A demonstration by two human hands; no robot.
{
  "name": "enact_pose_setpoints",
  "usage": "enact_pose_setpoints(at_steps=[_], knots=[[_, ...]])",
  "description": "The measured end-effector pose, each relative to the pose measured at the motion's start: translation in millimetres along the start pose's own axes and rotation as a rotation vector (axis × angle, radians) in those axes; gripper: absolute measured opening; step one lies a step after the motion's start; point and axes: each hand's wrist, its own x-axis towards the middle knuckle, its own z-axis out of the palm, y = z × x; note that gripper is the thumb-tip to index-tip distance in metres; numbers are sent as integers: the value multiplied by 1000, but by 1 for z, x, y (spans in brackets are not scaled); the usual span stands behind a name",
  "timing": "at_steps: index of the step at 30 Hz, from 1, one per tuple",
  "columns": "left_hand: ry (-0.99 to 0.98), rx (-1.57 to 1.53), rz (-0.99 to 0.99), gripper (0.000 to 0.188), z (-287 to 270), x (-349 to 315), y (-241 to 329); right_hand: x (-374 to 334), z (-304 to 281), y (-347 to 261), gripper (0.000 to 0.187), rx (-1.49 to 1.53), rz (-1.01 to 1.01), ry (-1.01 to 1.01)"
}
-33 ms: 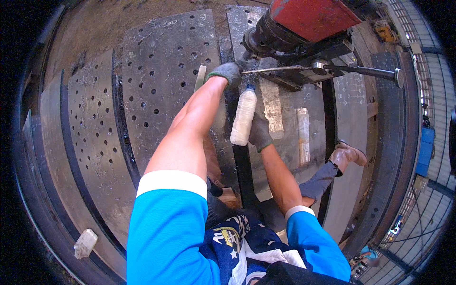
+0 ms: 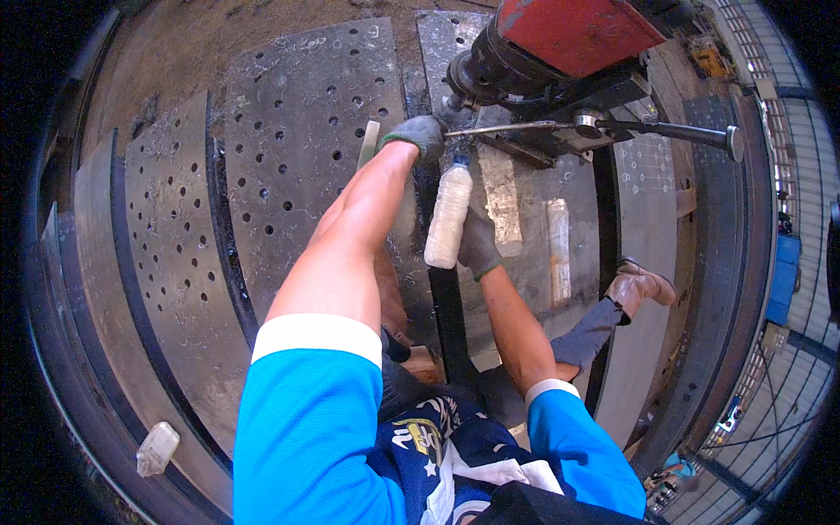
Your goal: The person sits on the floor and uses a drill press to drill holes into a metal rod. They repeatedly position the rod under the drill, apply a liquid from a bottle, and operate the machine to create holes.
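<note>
My left hand (image 2: 418, 138), in a grey glove with a green cuff, is closed round the end of a thin metal lever (image 2: 503, 129) beside the chuck of a red and black drill (image 2: 525, 66). The lever runs right to a round hub on the machine. My right hand (image 2: 479, 245), also gloved, grips a clear plastic bottle (image 2: 450, 214) of milky liquid from its right side. The bottle tilts with its dark blue cap toward the drill; some of my right fingers are hidden behind it. Below the drill lies a steel plate (image 2: 560, 197).
Steel plates with drilled holes (image 2: 289, 157) lie side by side, with dark gaps between them. A black handle (image 2: 674, 131) sticks out right from the drill. A pale bar (image 2: 369, 140) lies by my left wrist, and a whitish container (image 2: 158, 448) at lower left. My boot (image 2: 643, 284) is at right.
</note>
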Motion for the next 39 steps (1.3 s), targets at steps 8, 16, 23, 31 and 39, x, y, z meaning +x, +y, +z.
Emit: enact_pose_setpoints(at_steps=[8, 16, 23, 31, 39], knots=[[20, 24, 0, 32, -7, 2, 2, 13, 6, 23, 31, 938, 566, 8], [23, -9, -4, 32, 7, 17, -8, 14, 9, 41, 34, 907, 593, -41], [16, 11, 17, 31, 7, 16, -6, 15, 8, 50, 33, 798, 486, -61], [30, -15, 19, 31, 7, 15, -7, 9, -1, 10, 30, 699, 413, -66], [24, 14, 33, 31, 8, 14, -6, 8, -9, 3, 30, -71, 144, -6]])
